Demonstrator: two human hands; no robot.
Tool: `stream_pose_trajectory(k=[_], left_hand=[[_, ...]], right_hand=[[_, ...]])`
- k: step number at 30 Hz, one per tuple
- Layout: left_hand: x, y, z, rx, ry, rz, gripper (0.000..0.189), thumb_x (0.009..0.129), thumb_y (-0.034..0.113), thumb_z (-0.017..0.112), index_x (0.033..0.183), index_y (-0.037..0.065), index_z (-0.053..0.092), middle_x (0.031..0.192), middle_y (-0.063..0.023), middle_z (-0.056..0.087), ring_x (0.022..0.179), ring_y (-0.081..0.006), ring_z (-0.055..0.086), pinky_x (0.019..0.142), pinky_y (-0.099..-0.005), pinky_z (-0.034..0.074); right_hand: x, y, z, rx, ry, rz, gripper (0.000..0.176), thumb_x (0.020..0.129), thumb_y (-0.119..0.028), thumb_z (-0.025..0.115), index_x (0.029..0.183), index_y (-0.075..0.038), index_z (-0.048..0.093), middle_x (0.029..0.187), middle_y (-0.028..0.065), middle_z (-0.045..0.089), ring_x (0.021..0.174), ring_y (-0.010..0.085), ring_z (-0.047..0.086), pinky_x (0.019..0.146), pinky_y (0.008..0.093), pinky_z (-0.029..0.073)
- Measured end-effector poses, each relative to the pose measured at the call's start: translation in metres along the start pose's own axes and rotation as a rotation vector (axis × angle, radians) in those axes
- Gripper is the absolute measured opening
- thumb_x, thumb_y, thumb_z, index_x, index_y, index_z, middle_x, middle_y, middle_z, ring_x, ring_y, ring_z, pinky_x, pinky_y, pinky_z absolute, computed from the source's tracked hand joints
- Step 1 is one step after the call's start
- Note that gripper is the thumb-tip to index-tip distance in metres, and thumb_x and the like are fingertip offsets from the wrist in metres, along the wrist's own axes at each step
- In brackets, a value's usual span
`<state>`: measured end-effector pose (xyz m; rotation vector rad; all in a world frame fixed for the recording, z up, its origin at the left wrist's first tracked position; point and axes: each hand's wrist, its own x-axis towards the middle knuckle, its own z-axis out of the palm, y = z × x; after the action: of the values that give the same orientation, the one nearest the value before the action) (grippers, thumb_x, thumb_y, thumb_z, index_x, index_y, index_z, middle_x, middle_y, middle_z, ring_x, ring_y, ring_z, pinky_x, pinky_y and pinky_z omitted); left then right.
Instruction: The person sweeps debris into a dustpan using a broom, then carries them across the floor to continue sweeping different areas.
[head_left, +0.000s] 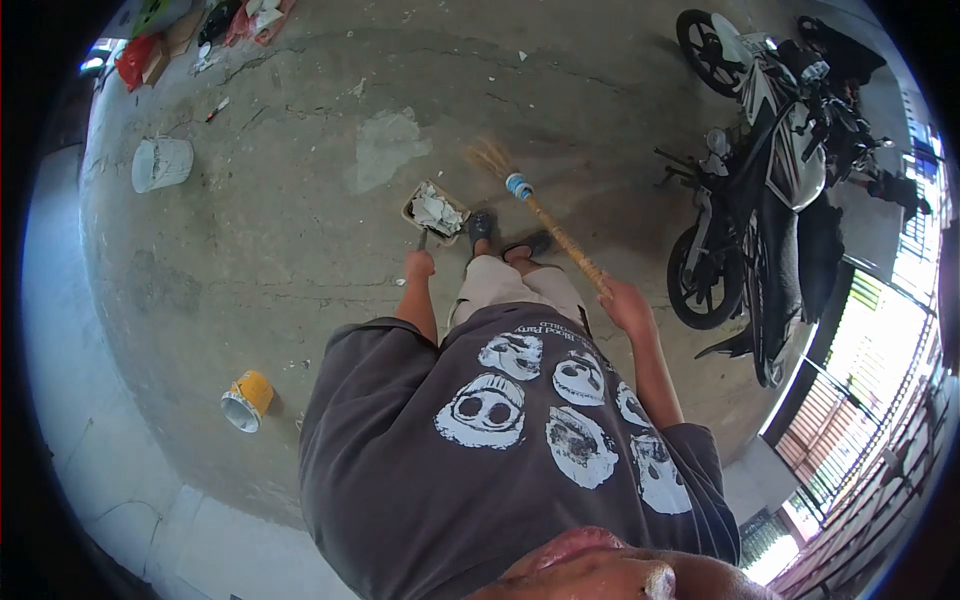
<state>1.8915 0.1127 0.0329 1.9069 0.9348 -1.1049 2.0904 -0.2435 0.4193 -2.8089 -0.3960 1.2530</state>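
Observation:
My left hand (419, 265) is closed round the handle of a dustpan (409, 211), which rests on the concrete floor near my feet. White scraps and debris (436, 210) fill the pan. Fingers wrapped round the stick, my right hand (623, 302) holds a broom (558, 235) that slants up and left from it. The broom's bristles (489, 157) are slightly blurred and lie above and to the right of the pan, apart from it.
A motorcycle (775, 200) stands at the right. At the left are a white bucket (163, 165) and a tipped yellow bucket (254, 392). Bags (137, 62) lie at the upper left, near a small tool (217, 109). Small white bits dot the cracked floor (300, 240).

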Motion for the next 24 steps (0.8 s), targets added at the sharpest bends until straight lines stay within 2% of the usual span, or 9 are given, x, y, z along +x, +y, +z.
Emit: stream_pose_trajectory(k=[3,7,9,12,16,18,20,22,24], left_hand=[[-0.056,0.007,-0.016,-0.454,0.203,-0.255,0.028,0.088,0.015,0.047,0.089,-0.010,0.061,0.074,-0.0194,0.067,0.060,-0.0291,0.067,0.061,-0.0386,0.054],[-0.038,-0.039,0.022,-0.432,0.279,-0.273,0.027,0.088,0.016,0.049,0.088,-0.008,0.062,0.069,-0.0165,0.067,0.061,-0.0265,0.068,0.059,-0.0377,0.054],[0.013,-0.083,0.060,0.102,0.282,-0.012,0.036,0.088,0.023,0.044,0.091,-0.011,0.058,0.074,-0.0218,0.066,0.064,-0.0309,0.068,0.064,-0.0393,0.055],[-0.042,-0.036,0.019,-0.133,-0.004,-0.016,0.036,0.089,0.021,0.042,0.090,-0.012,0.057,0.073,-0.0204,0.067,0.063,-0.0290,0.069,0.061,-0.0377,0.056],[-0.024,-0.030,0.035,-0.219,0.025,-0.046,0.035,0.090,0.018,0.040,0.090,-0.013,0.057,0.074,-0.0197,0.067,0.061,-0.0270,0.069,0.057,-0.0364,0.055],[-0.011,-0.031,0.043,0.103,0.110,0.112,0.032,0.082,0.026,0.055,0.087,-0.006,0.060,0.070,-0.0141,0.067,0.061,-0.0259,0.067,0.057,-0.0376,0.053],[-0.001,-0.034,0.043,0.437,0.197,0.266,0.035,0.073,0.033,0.070,0.085,0.001,0.063,0.066,-0.0084,0.066,0.061,-0.0249,0.065,0.058,-0.0388,0.051],[-0.006,-0.031,0.029,0.613,0.242,0.346,0.038,0.069,0.037,0.078,0.084,0.005,0.065,0.064,-0.0056,0.065,0.062,-0.0244,0.065,0.058,-0.0394,0.050],[-0.023,-0.019,0.004,0.606,0.015,0.324,0.032,0.080,0.032,0.067,0.085,0.001,0.066,0.082,-0.0113,0.070,0.075,-0.0248,0.067,0.069,-0.0417,0.052]], right_hand=[[0.021,-0.022,0.007,-0.024,-0.010,0.049,0.053,0.082,-0.023,0.063,0.131,-0.008,0.049,0.096,0.0230,0.063,0.092,0.0398,0.059,0.079,0.0473,0.048],[0.039,-0.034,0.038,-0.050,0.033,-0.002,0.057,0.081,-0.023,0.064,0.132,-0.007,0.046,0.094,0.0224,0.063,0.090,0.0391,0.060,0.078,0.0484,0.048],[0.043,-0.036,0.049,-0.080,0.015,-0.017,0.057,0.080,-0.024,0.064,0.132,-0.008,0.045,0.094,0.0222,0.064,0.091,0.0387,0.060,0.078,0.0485,0.048],[0.031,-0.029,0.052,-0.132,-0.154,-0.090,0.052,0.081,-0.026,0.064,0.129,-0.010,0.050,0.096,0.0217,0.064,0.092,0.0381,0.060,0.078,0.0480,0.049],[0.000,-0.025,0.014,0.035,-0.343,-0.085,0.042,0.077,-0.023,0.067,0.117,-0.014,0.057,0.102,0.0168,0.065,0.096,0.0365,0.061,0.084,0.0448,0.049],[-0.009,-0.013,0.008,0.107,-0.367,-0.061,0.040,0.077,-0.023,0.067,0.115,-0.015,0.059,0.103,0.0167,0.065,0.097,0.0363,0.060,0.085,0.0437,0.048],[-0.014,0.002,0.003,0.166,-0.237,-0.164,0.054,0.080,-0.022,0.068,0.131,-0.011,0.050,0.087,0.0172,0.066,0.057,0.0236,0.062,0.056,0.0357,0.050],[-0.010,0.025,0.006,0.161,-0.202,-0.109,0.055,0.081,-0.022,0.068,0.131,-0.011,0.050,0.088,0.0171,0.066,0.055,0.0219,0.061,0.055,0.0352,0.049],[-0.009,0.033,0.002,0.159,-0.165,-0.047,0.056,0.081,-0.023,0.068,0.132,-0.010,0.049,0.089,0.0169,0.066,0.053,0.0203,0.059,0.053,0.0346,0.049]])
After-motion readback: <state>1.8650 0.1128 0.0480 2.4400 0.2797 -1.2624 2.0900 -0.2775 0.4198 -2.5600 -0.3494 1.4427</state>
